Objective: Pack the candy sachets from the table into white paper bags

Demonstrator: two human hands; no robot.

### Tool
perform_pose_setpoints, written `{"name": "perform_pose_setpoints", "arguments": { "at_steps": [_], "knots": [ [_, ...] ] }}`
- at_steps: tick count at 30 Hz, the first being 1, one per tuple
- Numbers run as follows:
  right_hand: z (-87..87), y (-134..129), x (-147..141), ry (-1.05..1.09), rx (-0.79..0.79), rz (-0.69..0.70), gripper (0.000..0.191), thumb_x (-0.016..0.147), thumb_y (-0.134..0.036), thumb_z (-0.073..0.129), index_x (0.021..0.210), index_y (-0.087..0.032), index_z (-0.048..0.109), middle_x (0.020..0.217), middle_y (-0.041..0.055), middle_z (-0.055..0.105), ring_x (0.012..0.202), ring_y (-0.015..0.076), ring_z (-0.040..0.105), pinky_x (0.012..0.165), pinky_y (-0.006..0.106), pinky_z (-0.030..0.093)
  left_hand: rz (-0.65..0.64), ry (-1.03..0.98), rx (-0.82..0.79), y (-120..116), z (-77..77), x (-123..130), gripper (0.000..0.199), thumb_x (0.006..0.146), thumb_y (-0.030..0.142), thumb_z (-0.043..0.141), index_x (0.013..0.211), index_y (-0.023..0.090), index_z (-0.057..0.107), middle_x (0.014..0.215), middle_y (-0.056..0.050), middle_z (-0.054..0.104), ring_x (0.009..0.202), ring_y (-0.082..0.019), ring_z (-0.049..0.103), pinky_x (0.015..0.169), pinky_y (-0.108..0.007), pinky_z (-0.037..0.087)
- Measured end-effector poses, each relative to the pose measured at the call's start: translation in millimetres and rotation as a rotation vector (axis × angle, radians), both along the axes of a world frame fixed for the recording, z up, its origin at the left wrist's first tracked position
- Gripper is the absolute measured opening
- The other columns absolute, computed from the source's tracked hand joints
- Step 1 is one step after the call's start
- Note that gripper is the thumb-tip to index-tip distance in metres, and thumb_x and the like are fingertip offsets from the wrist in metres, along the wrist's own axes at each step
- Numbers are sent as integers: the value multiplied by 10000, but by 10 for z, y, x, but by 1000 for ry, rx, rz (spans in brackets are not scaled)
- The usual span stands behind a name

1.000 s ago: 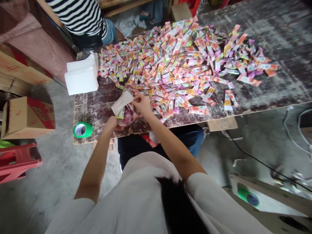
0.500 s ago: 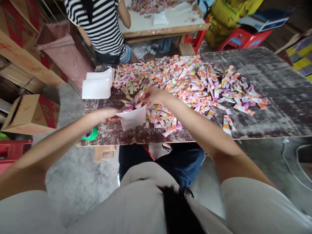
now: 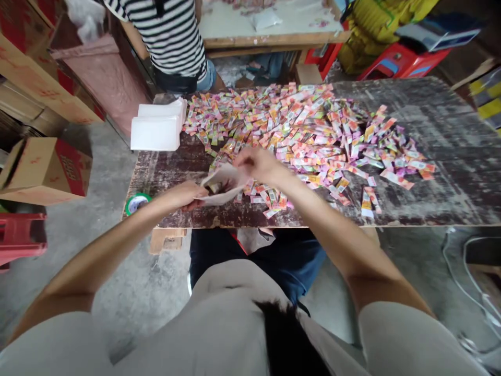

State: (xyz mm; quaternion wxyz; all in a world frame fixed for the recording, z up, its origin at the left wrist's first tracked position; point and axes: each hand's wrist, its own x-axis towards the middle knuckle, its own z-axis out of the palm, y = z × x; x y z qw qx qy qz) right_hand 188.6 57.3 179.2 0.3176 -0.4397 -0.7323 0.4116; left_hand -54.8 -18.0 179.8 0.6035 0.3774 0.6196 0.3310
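Observation:
A translucent white bag (image 3: 227,194) is held above the near edge of the dark worn table, its mouth open and a few packets showing inside. My left hand (image 3: 190,195) pinches the bag's left edge. At the bag's right rim, my right hand (image 3: 256,163) has its fingers closed on the edge. Behind and right of the hands spreads a wide heap of small pink and orange packets (image 3: 305,130). A stack of flat white bags (image 3: 155,133) lies at the table's left back. Green tape (image 3: 136,203) rests at the left front corner.
A person in a striped shirt (image 3: 176,39) is beyond the table at the left, beside another table (image 3: 235,39). Cardboard boxes (image 3: 47,169) and a pink-lined bin (image 3: 104,78) stand left. A red stool (image 3: 407,60) bearing a scale is at the back right.
The packets that my right hand held over the bag are now inside it. My right hand has moved to the bag's right rim, and the mouth has opened wider toward the camera.

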Motion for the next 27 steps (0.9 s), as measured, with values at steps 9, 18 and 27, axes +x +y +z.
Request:
{"name": "perform_pose_setpoints", "arguments": {
  "at_steps": [9,18,27],
  "knots": [
    [18,-63,110,-122,35,258,185,702,-25,606,732,-183,696,756,-10,690,713,136,623,721,280,503,-460,67,-152,-267,-45,-18,270,742,301,758,544,160,639,351,16,480,271,-102,413,323,-209,259],
    [1103,4,42,-115,73,723,198,734,-61,611,811,-203,725,844,-38,717,818,126,652,805,261,504,-257,-268,412,632,132,452,323,575,-26,761,848,145,730,852,-47,720,966,-225,655,818,-220,485],
    [172,-309,957,356,92,-27,459,785,-297,671,1234,-273,582,1212,101,633,1151,210,616,949,372,517,-56,10,702,694,-729,854,192,661,360,730,617,213,614,632,10,563,651,-177,527,635,-273,430]
  ]
}}
